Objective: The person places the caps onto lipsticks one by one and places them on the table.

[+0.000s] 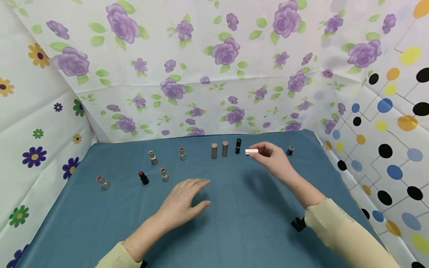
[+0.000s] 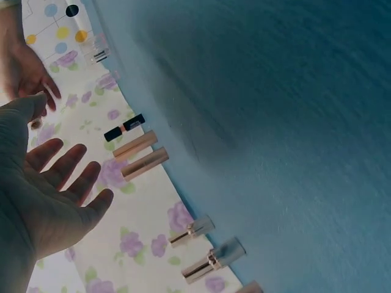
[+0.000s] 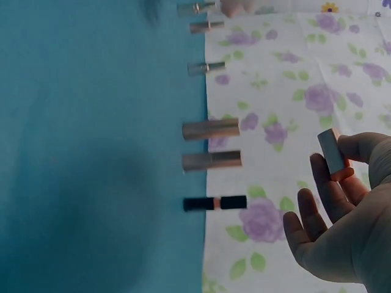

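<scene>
My right hand (image 1: pixel 273 160) pinches a small pale lipstick tube (image 1: pixel 251 152) between thumb and fingers, above the far right of the table. In the right wrist view this tube (image 3: pixel 332 154) shows a rose-gold end, and the other fingers are loosely bent. Left of it stand a black lipstick (image 1: pixel 238 146) and two tan closed lipsticks, one (image 1: pixel 225 149) beside the other (image 1: pixel 214 151). My left hand (image 1: pixel 182 201) hovers over the middle of the table with nothing in it, fingers spread in the left wrist view.
Uncapped lipsticks stand at the left: a black one (image 1: pixel 143 178) and several pale ones, including the leftmost (image 1: pixel 103 182) and one farther back (image 1: pixel 182 153). A small dark-and-red lipstick (image 1: pixel 290 150) is right of my right hand. Flowered cloth (image 1: pixel 201 82) hangs behind the blue tablecloth (image 1: pixel 234 230).
</scene>
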Tool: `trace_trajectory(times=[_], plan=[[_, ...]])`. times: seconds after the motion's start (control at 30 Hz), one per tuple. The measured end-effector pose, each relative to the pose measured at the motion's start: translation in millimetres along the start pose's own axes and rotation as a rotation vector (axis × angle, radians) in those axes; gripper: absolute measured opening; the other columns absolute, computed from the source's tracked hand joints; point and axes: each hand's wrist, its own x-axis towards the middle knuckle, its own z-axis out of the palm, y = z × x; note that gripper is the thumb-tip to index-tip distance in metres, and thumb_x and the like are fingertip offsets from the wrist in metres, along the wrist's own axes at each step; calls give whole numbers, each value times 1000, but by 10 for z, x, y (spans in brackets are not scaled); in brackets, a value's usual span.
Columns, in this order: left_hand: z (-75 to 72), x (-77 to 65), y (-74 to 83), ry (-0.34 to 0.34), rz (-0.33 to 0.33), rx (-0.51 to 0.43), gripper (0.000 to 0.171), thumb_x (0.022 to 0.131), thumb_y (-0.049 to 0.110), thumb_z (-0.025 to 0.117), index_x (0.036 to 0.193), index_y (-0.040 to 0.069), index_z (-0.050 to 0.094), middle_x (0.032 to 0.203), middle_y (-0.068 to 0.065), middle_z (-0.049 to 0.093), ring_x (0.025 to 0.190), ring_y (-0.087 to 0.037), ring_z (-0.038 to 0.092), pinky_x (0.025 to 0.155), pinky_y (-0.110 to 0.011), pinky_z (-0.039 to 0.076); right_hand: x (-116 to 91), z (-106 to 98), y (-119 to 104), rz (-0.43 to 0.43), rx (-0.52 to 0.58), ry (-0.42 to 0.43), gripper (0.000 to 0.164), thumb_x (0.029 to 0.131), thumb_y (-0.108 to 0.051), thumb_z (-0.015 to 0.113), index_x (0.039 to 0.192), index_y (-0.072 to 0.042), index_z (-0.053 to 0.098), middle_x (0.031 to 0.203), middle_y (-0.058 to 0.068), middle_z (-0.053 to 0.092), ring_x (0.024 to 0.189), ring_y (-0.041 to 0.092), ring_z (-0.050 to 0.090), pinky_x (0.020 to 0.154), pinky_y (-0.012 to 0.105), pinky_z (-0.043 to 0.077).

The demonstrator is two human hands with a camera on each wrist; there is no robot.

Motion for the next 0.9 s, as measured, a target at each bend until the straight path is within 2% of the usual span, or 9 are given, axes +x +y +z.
trace_trajectory(times=[0.1,0.27,0.33,0.5,0.57,0.63,0.7,0.9], plan=[[-82,-28,-13,41,-15,-13,58,95,40,74,147,22,57,141,1,60,133,-23,53,111,-50,40,-136,96,71,21,20,14,41,94,-50,72,123,-21,70,115,4,68,107,31,64,87,47,53],[-309,-64,-125,148,-64,-74,52,97,34,73,145,21,59,138,-1,62,129,-25,54,105,-52,45,-308,258,253,50,14,19,36,95,-47,73,120,-21,71,111,3,70,106,39,64,86,54,53],[-423,-70,-221,202,-95,-110,49,98,31,72,144,19,60,138,-2,62,129,-26,53,100,-52,48,-349,306,325,58,16,19,34,96,-44,73,121,-20,71,110,3,70,104,41,64,85,56,53],[-716,-34,-565,352,-191,-179,47,98,22,72,142,12,60,138,-8,61,131,-33,49,100,-56,43,-397,358,425,71,25,27,33,96,-40,73,121,-18,72,108,5,70,101,39,63,84,54,52],[-817,-8,-714,382,-245,-190,50,98,23,71,144,9,57,139,-12,59,130,-36,48,102,-59,39,-400,357,431,72,36,25,33,97,-40,73,122,-18,72,109,5,69,100,38,63,84,54,52],[-906,19,-857,379,-301,-198,55,99,25,70,148,7,52,139,-16,56,128,-38,47,100,-60,39,-397,353,419,78,52,24,33,96,-40,74,121,-18,72,109,5,69,101,39,63,85,56,51],[-974,53,-994,350,-352,-224,61,100,27,68,153,5,45,143,-19,52,130,-40,45,103,-61,38,-392,348,401,81,69,24,32,96,-39,74,121,-19,72,108,6,69,102,41,62,86,58,50],[-1050,159,-1343,159,-513,-323,81,100,41,66,161,4,27,155,-26,37,141,-46,34,108,-64,35,-374,370,369,71,81,14,32,96,-36,75,121,-16,72,109,7,70,104,41,62,86,55,52]])
